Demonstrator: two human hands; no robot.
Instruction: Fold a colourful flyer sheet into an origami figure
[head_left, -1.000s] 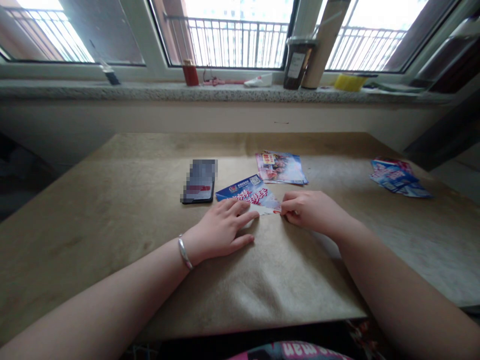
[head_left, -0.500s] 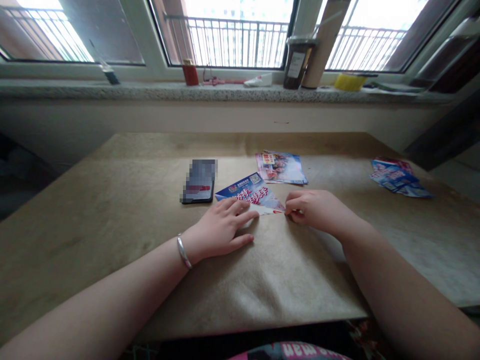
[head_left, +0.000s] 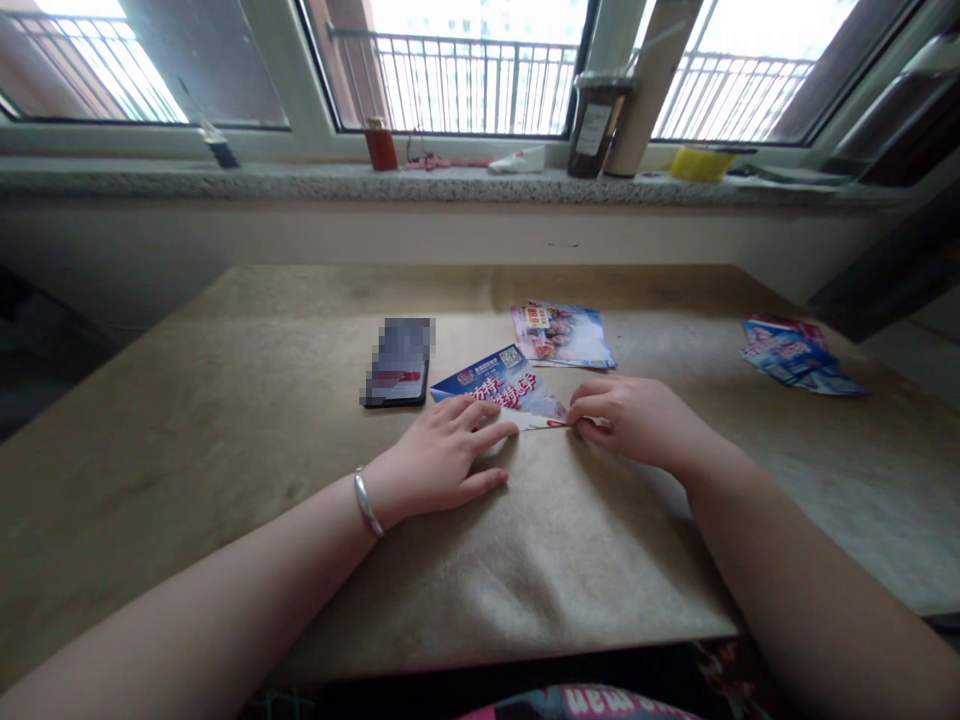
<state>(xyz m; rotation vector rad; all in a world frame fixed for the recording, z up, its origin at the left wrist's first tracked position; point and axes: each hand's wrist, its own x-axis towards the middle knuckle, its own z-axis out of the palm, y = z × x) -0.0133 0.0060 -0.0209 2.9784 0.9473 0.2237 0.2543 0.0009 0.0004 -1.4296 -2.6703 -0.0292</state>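
Note:
A printed paper flyer (head_left: 525,388), blue with red and white lettering and a QR code, lies folded on the table with a white strip along its near edge. My left hand (head_left: 448,452), a silver bangle at its wrist, rests on the flyer's near left part with fingers spread. At the flyer's right corner, my right hand (head_left: 622,418) has thumb and fingers pinched together on the paper. Just left of the flyer lies a dark phone (head_left: 400,362), its screen blurred. Behind it sits a small pile of flat flyers (head_left: 570,337).
Several folded papers (head_left: 799,356) in blue and red lie towards the table's right side. The table (head_left: 247,420) has a brownish cover and ends before a wall. A stone windowsill (head_left: 315,183) carries a dark container (head_left: 596,130), a red jar (head_left: 381,146) and a yellow roll (head_left: 701,164).
My right hand has shifted very slightly left at the flyer's corner. My left hand and the other papers have stayed in place.

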